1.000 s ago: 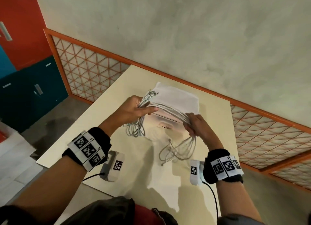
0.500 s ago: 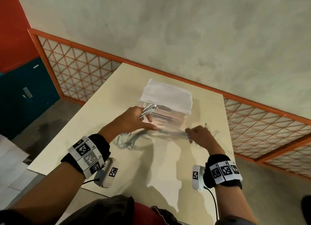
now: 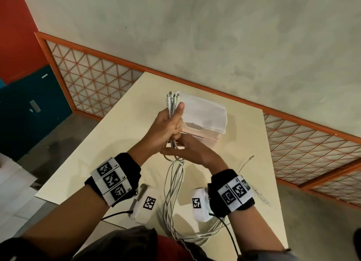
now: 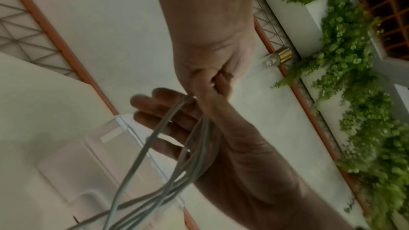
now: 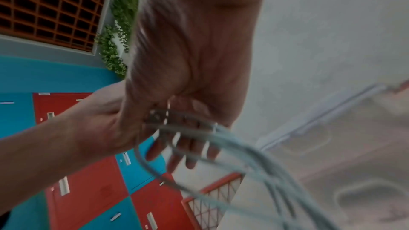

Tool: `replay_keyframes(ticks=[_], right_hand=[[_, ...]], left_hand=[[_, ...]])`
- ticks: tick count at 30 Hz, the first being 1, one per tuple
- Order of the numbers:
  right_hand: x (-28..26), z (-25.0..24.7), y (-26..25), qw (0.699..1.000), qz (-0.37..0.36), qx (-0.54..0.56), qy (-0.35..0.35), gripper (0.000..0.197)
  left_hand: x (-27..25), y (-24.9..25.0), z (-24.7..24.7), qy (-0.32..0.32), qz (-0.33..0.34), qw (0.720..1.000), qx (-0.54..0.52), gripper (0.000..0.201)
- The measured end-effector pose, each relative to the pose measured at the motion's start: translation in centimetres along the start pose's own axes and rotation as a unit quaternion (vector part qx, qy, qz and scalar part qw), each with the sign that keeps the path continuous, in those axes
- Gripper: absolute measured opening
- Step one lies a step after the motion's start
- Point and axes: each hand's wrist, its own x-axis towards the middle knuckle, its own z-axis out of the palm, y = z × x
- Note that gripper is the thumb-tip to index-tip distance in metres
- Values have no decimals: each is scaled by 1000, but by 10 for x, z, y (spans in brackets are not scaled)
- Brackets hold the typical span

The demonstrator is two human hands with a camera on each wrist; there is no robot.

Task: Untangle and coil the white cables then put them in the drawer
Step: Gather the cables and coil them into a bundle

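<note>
My left hand (image 3: 168, 124) grips a bunch of white cables (image 3: 173, 186) in a fist, their connector ends (image 3: 172, 98) sticking up above the thumb. Right below it my right hand (image 3: 191, 153) reaches across with straight fingers, and the strands run over its palm (image 4: 168, 120). From there the cables hang down and loop at the table's near edge. In the right wrist view they blur past the fingers (image 5: 188, 155). The small translucent drawer unit (image 3: 205, 112) with a white top stands just behind the hands, its drawers closed.
One more thin white cable (image 3: 248, 161) lies loose on the cream table (image 3: 117, 143), right of my right wrist. An orange-framed lattice panel (image 3: 93, 81) and a plaster wall run behind the table. Blue and red lockers (image 3: 29, 108) stand at the left.
The hands were apart, stretching the cables sideways low over the table. Now the left hand has risen and turned the connector ends up, and the right hand has come in under it.
</note>
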Motion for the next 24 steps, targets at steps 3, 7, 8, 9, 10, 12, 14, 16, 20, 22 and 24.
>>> replay_keyframes(ticks=[3, 7, 8, 9, 10, 12, 14, 16, 20, 22, 24], right_hand=[[3, 10, -5, 998, -29, 61, 8, 17], [3, 9, 7, 996, -30, -34, 71, 36], [2, 9, 10, 992, -43, -69, 98, 43], [1, 11, 11, 986, -57, -90, 129, 49], [0, 13, 11, 980, -67, -95, 159, 54], [1, 15, 6, 973, -55, -80, 208, 57], [3, 14, 0, 968, -20, -66, 241, 58], [5, 12, -4, 965, -9, -60, 255, 58], [5, 3, -12, 965, -21, -31, 261, 57], [4, -4, -15, 963, -24, -13, 269, 53], [3, -13, -18, 960, -15, -14, 278, 54]], left_hand=[[5, 7, -13, 58, -7, 994, -94, 42], [15, 12, -40, 178, -34, 961, -207, 43], [18, 12, -46, 206, -47, 949, -235, 43], [21, 10, -51, 229, -64, 936, -260, 42], [22, 7, -54, 243, -83, 926, -276, 42], [22, -4, -56, 260, -128, 914, -282, 40], [19, -21, -56, 269, -182, 903, -281, 36], [14, -34, -56, 250, -233, 894, -291, 33], [4, -47, -50, 188, -308, 897, -257, 27], [1, -51, -45, 170, -311, 918, -179, 16], [0, -52, -40, 150, -278, 947, -56, 14]])
